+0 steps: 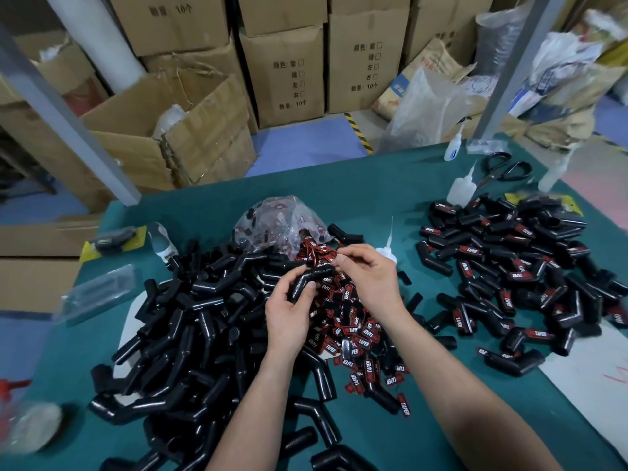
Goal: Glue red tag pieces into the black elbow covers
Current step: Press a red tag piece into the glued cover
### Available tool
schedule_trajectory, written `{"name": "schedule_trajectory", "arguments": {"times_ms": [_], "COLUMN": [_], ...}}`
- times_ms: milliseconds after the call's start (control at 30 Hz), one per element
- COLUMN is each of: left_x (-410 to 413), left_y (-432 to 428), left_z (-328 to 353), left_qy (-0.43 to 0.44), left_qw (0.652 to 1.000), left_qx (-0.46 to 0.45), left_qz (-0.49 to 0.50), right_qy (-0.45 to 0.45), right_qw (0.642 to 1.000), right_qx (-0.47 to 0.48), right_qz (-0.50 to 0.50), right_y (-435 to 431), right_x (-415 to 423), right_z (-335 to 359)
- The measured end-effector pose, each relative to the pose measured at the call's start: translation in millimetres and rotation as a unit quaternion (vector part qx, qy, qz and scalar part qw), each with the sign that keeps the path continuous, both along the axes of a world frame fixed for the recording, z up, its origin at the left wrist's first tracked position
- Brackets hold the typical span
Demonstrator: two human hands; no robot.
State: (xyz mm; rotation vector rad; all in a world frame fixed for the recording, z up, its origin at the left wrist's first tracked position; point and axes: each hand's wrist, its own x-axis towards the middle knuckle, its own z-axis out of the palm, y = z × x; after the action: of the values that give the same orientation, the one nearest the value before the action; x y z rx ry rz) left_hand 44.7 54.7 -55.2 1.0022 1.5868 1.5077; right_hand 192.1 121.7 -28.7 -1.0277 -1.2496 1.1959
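Two hands (289, 311), one scissors (503, 169), at least three glue bottles (460, 190) — covers (190, 321), tags (353, 331) uncountable.

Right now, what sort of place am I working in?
Probably a small factory or warehouse assembly bench. Stacked cardboard cartons with printed quantity labels line the back, the green table carries bulk heaps of black elbow covers and loose red tags, and a glue bottle stands at hand.

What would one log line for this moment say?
left hand: holds black elbow cover | right hand: at cover's end, grip unclear | glue bottle: upright behind right hand
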Motion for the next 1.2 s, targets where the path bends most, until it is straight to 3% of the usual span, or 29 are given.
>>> {"name": "schedule_trajectory", "arguments": {"times_ms": [300,1200], "left_x": [0.6,-0.8], "left_y": [-2.8,-2.6], "left_z": [6.5,6.6], "left_qy": [0.012,0.032], "left_qw": [1.0,0.999], "left_qx": [0.009,0.015], "left_qz": [0.002,0.008], "right_qy": [-0.069,-0.122], "right_qw": [0.992,0.987], "right_qx": [0.076,0.046], "right_qz": [0.07,0.096], "right_y": [-2.5,-4.5], "right_x": [-1.7,-0.5], "right_z": [0.3,1.5]}}
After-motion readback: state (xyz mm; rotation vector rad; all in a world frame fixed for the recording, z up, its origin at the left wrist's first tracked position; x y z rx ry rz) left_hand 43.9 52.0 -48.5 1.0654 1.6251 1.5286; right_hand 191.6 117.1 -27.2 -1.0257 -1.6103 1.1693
